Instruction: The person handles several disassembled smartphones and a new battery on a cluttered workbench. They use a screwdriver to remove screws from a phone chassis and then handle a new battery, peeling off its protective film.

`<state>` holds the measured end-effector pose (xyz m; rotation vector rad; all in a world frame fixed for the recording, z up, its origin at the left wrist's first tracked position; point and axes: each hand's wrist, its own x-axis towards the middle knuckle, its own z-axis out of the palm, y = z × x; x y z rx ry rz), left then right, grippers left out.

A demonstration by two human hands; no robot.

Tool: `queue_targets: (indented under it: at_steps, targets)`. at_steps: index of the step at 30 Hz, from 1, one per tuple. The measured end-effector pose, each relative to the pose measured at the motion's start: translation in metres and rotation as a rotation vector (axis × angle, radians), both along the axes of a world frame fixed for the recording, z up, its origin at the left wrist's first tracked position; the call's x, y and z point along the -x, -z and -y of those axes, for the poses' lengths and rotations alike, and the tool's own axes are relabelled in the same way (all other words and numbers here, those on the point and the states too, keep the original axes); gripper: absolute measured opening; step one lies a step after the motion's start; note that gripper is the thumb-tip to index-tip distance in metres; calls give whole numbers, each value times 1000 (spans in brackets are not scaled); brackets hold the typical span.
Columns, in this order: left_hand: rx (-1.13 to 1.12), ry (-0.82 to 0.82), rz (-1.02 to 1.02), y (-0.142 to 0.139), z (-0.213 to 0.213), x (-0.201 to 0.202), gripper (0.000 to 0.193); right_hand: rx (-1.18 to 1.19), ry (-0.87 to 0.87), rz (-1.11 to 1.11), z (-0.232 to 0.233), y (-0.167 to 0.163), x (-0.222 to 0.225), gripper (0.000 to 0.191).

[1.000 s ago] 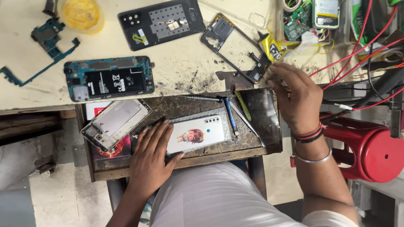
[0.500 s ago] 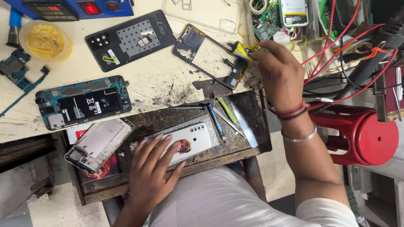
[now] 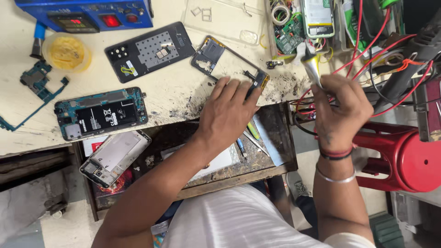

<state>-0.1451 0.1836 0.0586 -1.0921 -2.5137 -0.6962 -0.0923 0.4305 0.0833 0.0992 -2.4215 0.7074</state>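
My left hand reaches over the bench edge, its fingertips resting on the lower end of an empty dark phone frame that lies slanted on the dirty white bench. To the right, my right hand is closed around a slim silvery tool with a yellow band, its tip pointing up toward a cluttered tray. A white phone lies in the open drawer, partly hidden under my left forearm.
An opened phone with a black battery, a dark back cover, a yellow tub, a blue power supply and a loose circuit board sit on the left. A silver phone shell lies in the drawer. A red stool stands at right.
My left hand left the white phone in the drawer and moved up onto the phone frame. My right hand pulled away from the frame to the right, holding the tool.
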Motion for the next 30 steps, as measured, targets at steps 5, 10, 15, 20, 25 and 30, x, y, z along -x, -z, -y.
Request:
queue_targets:
  at_steps: [5, 10, 15, 20, 25, 30]
  targets:
    - [38, 36, -52, 7, 6, -7, 29, 69, -18, -17, -8, 5, -10, 16]
    - [-35, 27, -142, 11, 18, -9, 26, 151, -16, -10, -8, 15, -10, 14]
    - [-94, 12, -146, 11, 27, -3, 25, 154, -39, -5, -12, 15, -11, 14]
    - [-112, -7, -95, 3, 37, 5, 27, 197, -49, 12, -15, 13, -11, 14]
    - [-135, -20, -66, -6, 42, 8, 26, 163, -29, -2, -12, 3, -9, 14]
    - [-155, -40, -15, -12, 51, 9, 29, 153, -37, 24, -7, -7, -6, 13]
